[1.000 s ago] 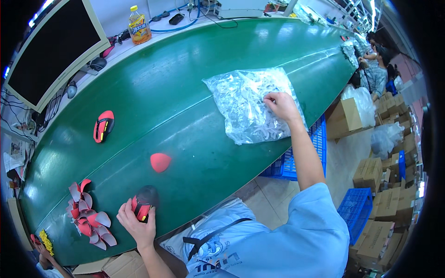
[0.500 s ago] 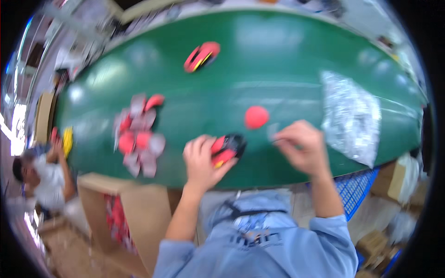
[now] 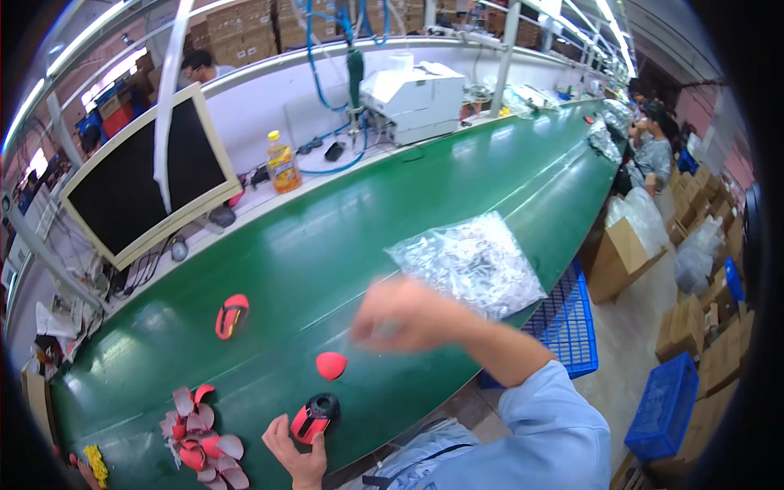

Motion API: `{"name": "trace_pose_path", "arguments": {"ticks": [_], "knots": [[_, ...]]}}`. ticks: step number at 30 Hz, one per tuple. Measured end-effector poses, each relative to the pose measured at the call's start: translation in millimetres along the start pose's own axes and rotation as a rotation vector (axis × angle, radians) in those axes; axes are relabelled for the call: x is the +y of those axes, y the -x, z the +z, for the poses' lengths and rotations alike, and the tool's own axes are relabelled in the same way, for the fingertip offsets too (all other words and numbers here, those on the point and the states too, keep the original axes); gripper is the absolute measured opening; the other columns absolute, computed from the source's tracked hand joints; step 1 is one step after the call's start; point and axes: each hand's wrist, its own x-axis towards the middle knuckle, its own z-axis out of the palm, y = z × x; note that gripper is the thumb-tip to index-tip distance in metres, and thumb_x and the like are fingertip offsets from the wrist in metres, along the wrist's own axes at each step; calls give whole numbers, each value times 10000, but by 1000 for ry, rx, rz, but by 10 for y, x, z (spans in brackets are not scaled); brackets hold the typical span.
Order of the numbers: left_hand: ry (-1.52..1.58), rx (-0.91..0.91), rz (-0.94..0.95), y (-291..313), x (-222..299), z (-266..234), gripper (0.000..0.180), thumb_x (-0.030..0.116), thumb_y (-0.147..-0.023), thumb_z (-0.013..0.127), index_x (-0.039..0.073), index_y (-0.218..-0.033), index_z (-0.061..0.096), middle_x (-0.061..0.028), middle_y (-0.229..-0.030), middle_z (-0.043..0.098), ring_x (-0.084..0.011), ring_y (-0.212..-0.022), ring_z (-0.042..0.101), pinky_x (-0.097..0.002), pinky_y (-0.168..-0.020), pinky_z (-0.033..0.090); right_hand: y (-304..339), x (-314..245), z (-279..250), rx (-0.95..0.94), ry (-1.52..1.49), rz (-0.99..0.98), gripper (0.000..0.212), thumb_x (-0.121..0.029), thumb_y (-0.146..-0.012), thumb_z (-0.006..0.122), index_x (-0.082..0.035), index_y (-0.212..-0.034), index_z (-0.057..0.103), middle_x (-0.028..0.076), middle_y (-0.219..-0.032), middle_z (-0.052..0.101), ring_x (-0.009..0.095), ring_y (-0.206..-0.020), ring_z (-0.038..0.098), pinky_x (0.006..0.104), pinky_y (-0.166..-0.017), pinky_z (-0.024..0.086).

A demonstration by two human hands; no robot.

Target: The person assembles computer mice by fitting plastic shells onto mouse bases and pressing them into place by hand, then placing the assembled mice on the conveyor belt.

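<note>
My left hand grips a red and black plastic device with a round black end, low over the green belt. Just beyond it lies a loose red rounded cover. My right hand is smeared by motion above the belt, near the clear bag of small silvery pieces; whether it holds anything does not show. To the left is a pile of red covers and pale translucent curved pieces. A second red and black device with a yellow stripe rests farther up the belt.
A monitor, a bottle of orange liquid and a white machine line the far side of the green belt. Blue crates and cardboard boxes stand on the right. Another person sits farther along the belt.
The view has swung up and to the right. My right hand has moved from beside the red cover out toward the clear bag. My left hand still holds the device.
</note>
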Motion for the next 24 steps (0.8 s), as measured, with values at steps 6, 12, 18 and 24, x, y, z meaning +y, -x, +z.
{"name": "trace_pose_path", "arguments": {"ticks": [6, 12, 18, 24], "knots": [[29, -177, 258, -131, 400, -328, 396, 178, -880, 761, 22, -1222, 638, -163, -1140, 656, -355, -1025, 597, -463, -902, 474, 239, -245, 1371, -527, -385, -76, 162, -189, -872, 724, -47, -920, 663, 80, -856, 673, 293, -835, 641, 440, -688, 551], [132, 29, 158, 36, 460, -359, 133, -30, -801, 736, 30, -901, 672, -132, -855, 679, -347, -764, 641, -423, -689, 516, 514, -620, 1794, -206, -1022, 524, 334, -115, -953, 763, -44, -1269, 682, 73, -940, 709, 197, -853, 685, 325, -800, 550], [125, 71, 141, 67, 499, -217, 212, 57, -742, 837, 57, -938, 755, -89, -884, 744, -308, -782, 680, -405, -703, 532, 922, -637, 2018, 17, -726, 423, 179, -74, -875, 819, -40, -1047, 780, 120, -1010, 740, 235, -918, 693, 358, -833, 554], [-221, -65, -80, -60, 386, -373, 660, 349, -755, 912, 40, -1299, 703, -157, -1373, 645, -368, -1141, 599, -466, -999, 489, 568, -200, 1822, 27, -645, 375, 173, -121, -868, 840, -30, -882, 694, 101, -904, 731, 234, -855, 665, 364, -770, 529]]}}
